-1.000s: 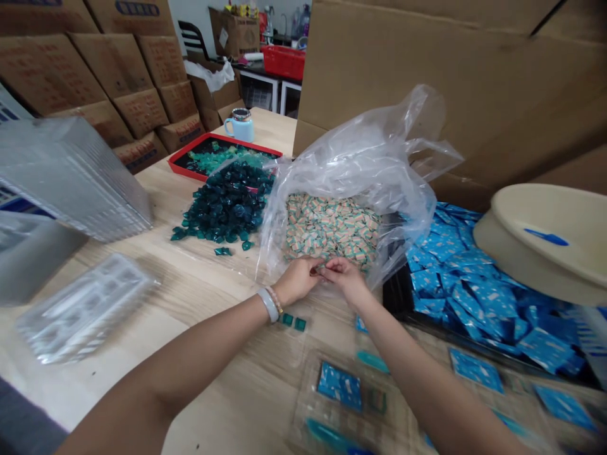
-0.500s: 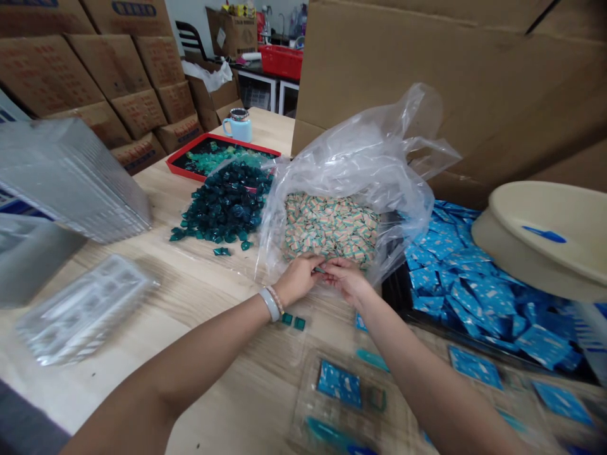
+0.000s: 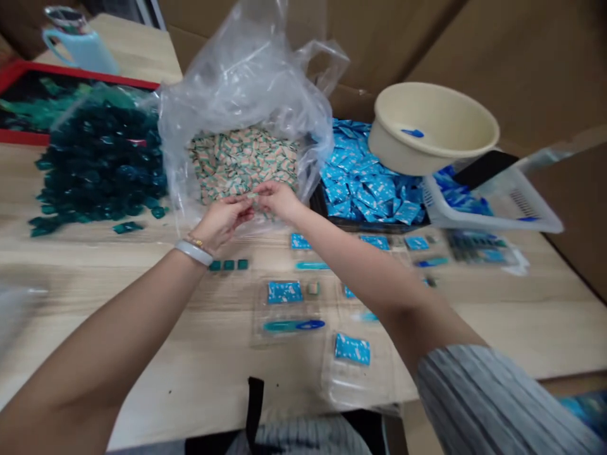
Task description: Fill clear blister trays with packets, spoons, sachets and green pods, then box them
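My left hand and my right hand meet fingertip to fingertip, both closed in a pinch. Between them is a small pale-and-green square piece, mostly covered by the fingers. They are at the front edge of an open clear plastic bag full of small printed squares. Below my left wrist, a few dark green square pieces lie in a row on the table. A clear plastic tray nearer me contains a blue packet, a small square and a teal-and-blue stick-like tool.
Left of the bag is a heap of dark green pieces, with a red-rimmed tray and blue mug behind. To the right are a pile of blue packets, a cream basin and a white basket.
The view has swung right and down, bringing the basket and more plastic trays into sight. My hands stay together at the bag's front edge, fingers still pinched.
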Demonstrator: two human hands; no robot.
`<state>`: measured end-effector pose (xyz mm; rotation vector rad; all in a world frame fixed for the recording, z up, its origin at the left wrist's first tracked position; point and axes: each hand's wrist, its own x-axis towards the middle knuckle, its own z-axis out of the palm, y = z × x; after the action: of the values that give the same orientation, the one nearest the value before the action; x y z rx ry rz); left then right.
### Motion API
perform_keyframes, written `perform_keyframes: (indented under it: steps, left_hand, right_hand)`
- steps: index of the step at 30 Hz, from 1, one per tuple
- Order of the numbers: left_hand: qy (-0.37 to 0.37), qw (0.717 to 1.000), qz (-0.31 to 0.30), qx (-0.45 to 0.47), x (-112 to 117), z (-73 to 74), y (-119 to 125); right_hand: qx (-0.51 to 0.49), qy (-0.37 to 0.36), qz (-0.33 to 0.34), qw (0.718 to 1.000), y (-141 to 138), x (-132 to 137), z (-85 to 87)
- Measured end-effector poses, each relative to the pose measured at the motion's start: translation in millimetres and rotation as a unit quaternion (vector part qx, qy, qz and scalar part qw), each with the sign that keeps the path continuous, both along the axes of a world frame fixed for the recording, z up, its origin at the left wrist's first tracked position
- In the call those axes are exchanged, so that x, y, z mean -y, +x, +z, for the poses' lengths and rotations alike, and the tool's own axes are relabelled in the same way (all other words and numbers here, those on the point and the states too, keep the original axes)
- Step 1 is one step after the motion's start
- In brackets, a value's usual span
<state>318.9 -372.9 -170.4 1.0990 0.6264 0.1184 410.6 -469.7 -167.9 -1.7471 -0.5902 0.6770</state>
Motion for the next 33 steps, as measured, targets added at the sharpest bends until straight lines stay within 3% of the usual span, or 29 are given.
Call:
perform_keyframes:
  steps: [3, 7, 10, 13, 17, 21, 23, 25, 28, 33]
  left_hand:
    - [-0.047, 0.998, 0.007, -0.040, 4, 5.6, 0]
    - [-0.044, 0.998, 0.004, -0.053, 9, 6.7, -2]
    - [-0.039, 0.998, 0.002, -0.050, 13, 6.6, -4]
    - [-0.045, 0.998, -0.012, -0.034, 13, 6.4, -6]
    - [-0.053, 0.998, -0.027, 0.004, 10, 5.0, -13]
    - [-0.035, 0.997, -0.059, 0.043, 22, 9.6, -20]
    - [-0.017, 0.996, -0.073, 0.050, 41, 16.3, -21]
    - [-0.010, 0.994, -0.098, 0.054, 68, 24.8, -24]
    - [-0.009, 0.987, -0.150, 0.061, 123, 35.7, -32]
    - [-0.003, 0.964, -0.262, 0.052, 229, 35.3, -62]
  right_hand:
    - [0.158, -0.053, 0.024, 0.986, -5, 5, 1.7]
    - [0.316, -0.107, 0.059, 0.941, -17, 16, 6.2]
    - [0.387, -0.140, 0.091, 0.907, -22, 21, 10.9]
    - [0.409, -0.163, 0.113, 0.891, -22, 21, 14.3]
    - [0.407, -0.143, 0.110, 0.895, -23, 18, 16.5]
    - [0.297, -0.112, 0.074, 0.945, -29, 36, 21.2]
    - [0.171, -0.078, 0.041, 0.981, -32, 58, 27.7]
    - [0.037, -0.037, -0.002, 0.999, -36, 90, 37.5]
    - [-0.083, -0.013, -0.056, 0.995, -48, 154, 54.3]
    - [-0.142, -0.062, -0.108, 0.982, -97, 275, 66.5]
